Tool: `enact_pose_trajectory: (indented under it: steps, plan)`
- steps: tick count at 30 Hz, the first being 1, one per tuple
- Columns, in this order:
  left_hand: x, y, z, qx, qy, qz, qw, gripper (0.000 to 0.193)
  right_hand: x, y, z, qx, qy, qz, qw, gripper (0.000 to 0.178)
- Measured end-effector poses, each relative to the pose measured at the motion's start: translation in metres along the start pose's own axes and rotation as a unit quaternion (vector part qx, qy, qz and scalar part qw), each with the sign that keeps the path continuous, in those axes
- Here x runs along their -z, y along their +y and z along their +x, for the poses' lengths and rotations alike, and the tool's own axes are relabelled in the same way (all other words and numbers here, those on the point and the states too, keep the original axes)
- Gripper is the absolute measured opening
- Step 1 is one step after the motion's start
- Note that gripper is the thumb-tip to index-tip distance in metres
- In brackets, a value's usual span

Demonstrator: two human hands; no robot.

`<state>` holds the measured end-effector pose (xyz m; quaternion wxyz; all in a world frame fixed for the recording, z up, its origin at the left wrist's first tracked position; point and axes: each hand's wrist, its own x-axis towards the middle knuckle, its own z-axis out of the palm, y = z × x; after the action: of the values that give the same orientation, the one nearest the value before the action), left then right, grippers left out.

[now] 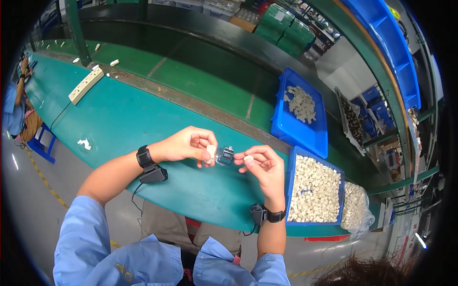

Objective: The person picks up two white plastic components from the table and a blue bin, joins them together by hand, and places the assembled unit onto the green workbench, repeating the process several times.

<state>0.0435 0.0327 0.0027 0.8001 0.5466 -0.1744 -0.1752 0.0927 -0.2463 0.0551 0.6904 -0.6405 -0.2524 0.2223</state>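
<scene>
My left hand is closed on a white plastic piece, pinched between thumb and fingers above the green tabletop. Opposite it, my right hand pinches a smaller white plastic part between thumb and forefinger. The two pieces are held apart from each other. Between my hands a small tally counter with a metallic body lies on the table. To the right of my right hand stands a blue bin filled with many small white parts.
Behind that bin, a second blue bin holds longer white pieces. A clear bag of white parts sits at the right. Far left are a power strip and a co-worker's blue sleeve. A green conveyor belt runs behind the table.
</scene>
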Motion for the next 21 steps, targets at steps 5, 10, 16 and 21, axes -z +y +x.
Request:
enact_pose_trajectory:
  steps: [5, 10, 16, 21]
  plan:
    - [-0.019, -0.007, 0.001, -0.039, 0.036, 0.077, 0.996, 0.03, 0.002, 0.02, -0.002, -0.014, -0.011, 0.089, 0.996, 0.014]
    - [-0.026, -0.007, -0.004, -0.064, 0.074, 0.189, 0.977, 0.037, 0.001, 0.029, -0.003, 0.003, -0.039, 0.066, 0.997, 0.015]
    - [-0.027, -0.01, -0.005, -0.11, 0.099, 0.248, 0.957, 0.038, -0.008, 0.025, -0.003, -0.008, -0.03, 0.094, 0.995, 0.015]
    - [-0.029, -0.009, -0.002, -0.141, 0.113, 0.301, 0.936, 0.037, -0.008, 0.026, -0.004, -0.022, -0.028, 0.122, 0.992, 0.015]
